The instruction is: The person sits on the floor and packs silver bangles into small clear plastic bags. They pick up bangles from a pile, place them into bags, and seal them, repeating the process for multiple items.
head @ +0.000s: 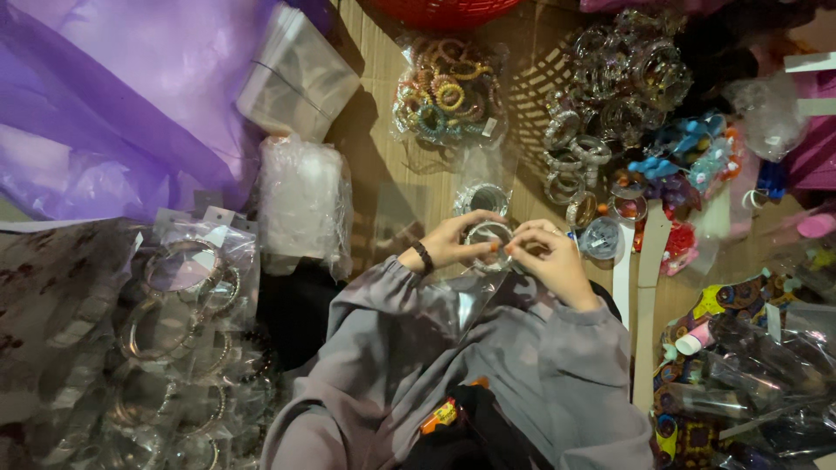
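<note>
Bangles (489,235), a small clear-wrapped stack of them, are held between both hands just above the lap, at the middle of the view. The left hand (453,244) is curled around the near side of the stack, fingers closed on it, a dark band being worn at its wrist. The right hand (549,257) is pinched shut on the other side, its orange-painted fingertips (508,250) pressed to the wrapping. A second wrapped stack (484,198) lies just beyond the hands. Farther out past the right hand, a heap of silvery bangles (610,96) and a cluster of blue and red hair clips (688,161) are spread; past the left hand a bag of coiled hair ties (448,96), a white wrapped roll (305,204) and a pile of clear sleeves (296,74) are seen. It is judged that the slick film could let the stack slide from the grip, or that loose rings could spill and roll into the surrounding heaps, since the hold is only at the fingertips. Everything rests on a floor (392,187) of brown cardboard, with purple plastic sheeting (131,96) far to the left and carded bangles in packets (174,348) beside the left elbow; the light is dim.
</note>
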